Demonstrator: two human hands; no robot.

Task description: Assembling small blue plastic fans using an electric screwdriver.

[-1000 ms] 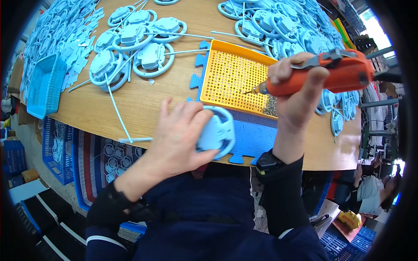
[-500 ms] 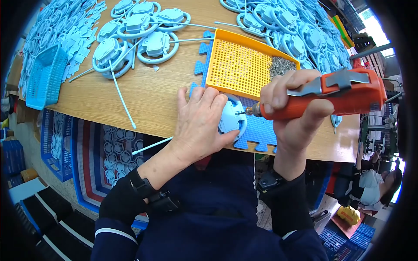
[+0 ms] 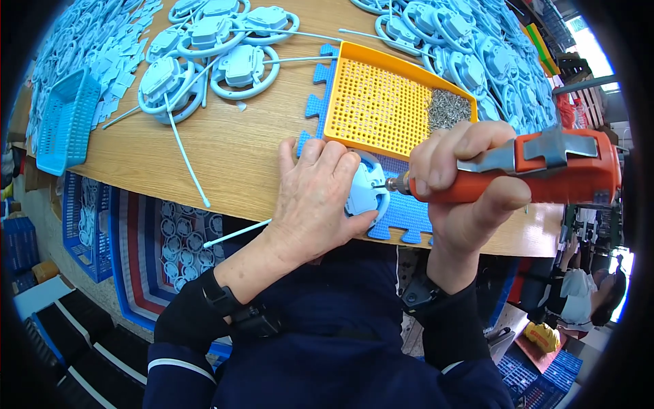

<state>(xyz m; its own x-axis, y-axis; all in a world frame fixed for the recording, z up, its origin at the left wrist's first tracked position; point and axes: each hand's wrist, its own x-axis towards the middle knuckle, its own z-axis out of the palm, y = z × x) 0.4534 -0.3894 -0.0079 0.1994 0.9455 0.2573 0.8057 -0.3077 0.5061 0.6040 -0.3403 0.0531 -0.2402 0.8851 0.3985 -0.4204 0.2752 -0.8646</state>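
Note:
My left hand (image 3: pixel 317 194) presses a light blue ring-shaped plastic part (image 3: pixel 362 193) onto the blue foam mat (image 3: pixel 414 217), fingers over its far side and thumb along its near edge. A thin rod (image 3: pixel 235 234) of the same blue pokes out left from beneath that hand. In my right hand (image 3: pixel 466 180) is an orange-red electric screwdriver (image 3: pixel 538 167) with a metal clip, fingers wrapped round its body. It lies nearly level, its bit pointing left and meeting the middle of the part. The bit's very tip is too small to make out.
Just beyond the hands sits a yellow perforated tray (image 3: pixel 378 102) with small screws (image 3: pixel 448 109) at its right end. Similar blue parts (image 3: pixel 238 66) lie back left, more (image 3: pixel 470 68) heaped back right. A blue basket (image 3: pixel 68 126) stands at the left table edge. Another person (image 3: pixel 579 293) is far right.
The screwdriver's back end has shifted a little right and down in the picture, while its bit stays at the part. My left hand keeps its hold. The whole view has moved slightly.

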